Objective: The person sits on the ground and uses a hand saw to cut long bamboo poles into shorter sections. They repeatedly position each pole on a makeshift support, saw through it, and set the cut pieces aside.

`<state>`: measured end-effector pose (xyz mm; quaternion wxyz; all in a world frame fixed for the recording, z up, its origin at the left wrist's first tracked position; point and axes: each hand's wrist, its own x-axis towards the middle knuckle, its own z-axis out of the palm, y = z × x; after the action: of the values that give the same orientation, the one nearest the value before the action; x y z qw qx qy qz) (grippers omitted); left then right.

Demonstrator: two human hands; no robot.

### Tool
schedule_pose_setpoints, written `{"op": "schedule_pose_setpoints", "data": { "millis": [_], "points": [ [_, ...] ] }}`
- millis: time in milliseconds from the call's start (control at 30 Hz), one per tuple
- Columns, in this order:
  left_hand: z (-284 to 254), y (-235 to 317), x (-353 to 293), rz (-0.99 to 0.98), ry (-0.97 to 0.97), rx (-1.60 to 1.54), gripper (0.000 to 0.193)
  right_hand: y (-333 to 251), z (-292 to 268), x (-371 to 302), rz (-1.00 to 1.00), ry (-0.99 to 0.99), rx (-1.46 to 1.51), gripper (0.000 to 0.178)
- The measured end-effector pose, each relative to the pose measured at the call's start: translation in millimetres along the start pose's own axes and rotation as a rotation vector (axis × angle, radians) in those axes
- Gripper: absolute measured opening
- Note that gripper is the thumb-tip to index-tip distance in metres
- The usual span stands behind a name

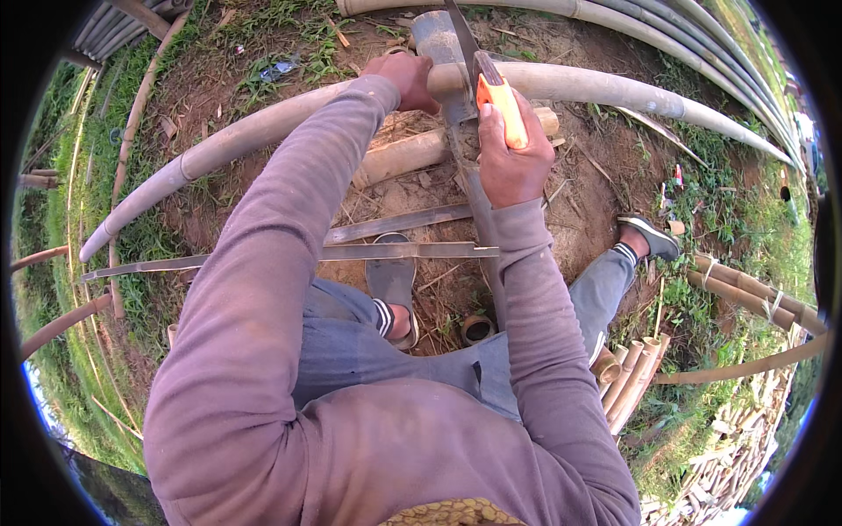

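A long bamboo pole (605,86) lies crosswise in front of me, over a grey post-like support (436,37) that runs away from me. My left hand (402,79) is closed around the pole, just left of that support. In my right hand (516,158) is the orange handle of a handsaw (462,33). Its blade points away from me and stands against or just beside the pole, right of my left hand; I cannot tell how deep any cut is. Beneath the pole lies a shorter, thick bamboo piece (403,158).
Split bamboo strips (403,252) cross the ground near my shoe (391,272). Several long poles (675,44) lie at the far right. Cut bamboo pieces (633,377) stand by my right leg, near a tied bamboo bundle (754,294). Bamboo scraps (728,456) are heaped at the lower right.
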<state>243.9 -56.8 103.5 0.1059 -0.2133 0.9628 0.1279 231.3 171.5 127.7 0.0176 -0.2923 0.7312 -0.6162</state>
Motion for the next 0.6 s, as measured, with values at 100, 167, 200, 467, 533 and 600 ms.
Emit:
{"op": "schedule_pose_setpoints", "data": {
  "millis": [100, 167, 200, 467, 533, 600],
  "points": [
    [-2.8, -9.3, -7.3, -0.004, -0.037, 0.007, 0.074, -1.6, -26.7, -57.6, 0.087, -0.009, 0.010, 0.045],
    [-5.8, -15.7, -8.3, -0.005, -0.046, 0.003, 0.074, -5.0, -65.6, -126.4, 0.107, -0.018, -0.013, 0.046],
    [-5.3, -16.6, -9.2, -0.002, -0.046, -0.007, 0.074, 0.8, -94.0, -163.4, -0.070, -0.089, -0.194, 0.054],
    [-2.5, 0.8, -1.5, 0.014, -0.024, -0.003, 0.074, 7.8, -19.0, -35.6, -0.129, -0.008, -0.153, 0.048],
    [-10.1, -1.0, -2.7, 0.000, -0.090, -0.018, 0.079, 6.7, -7.9, -16.7, 0.003, -0.013, -0.007, 0.048],
    [-14.9, -6.0, -10.8, -0.012, -0.091, -0.008, 0.078, 4.6, -18.8, -35.4, 0.063, -0.031, 0.013, 0.048]
  ]
}}
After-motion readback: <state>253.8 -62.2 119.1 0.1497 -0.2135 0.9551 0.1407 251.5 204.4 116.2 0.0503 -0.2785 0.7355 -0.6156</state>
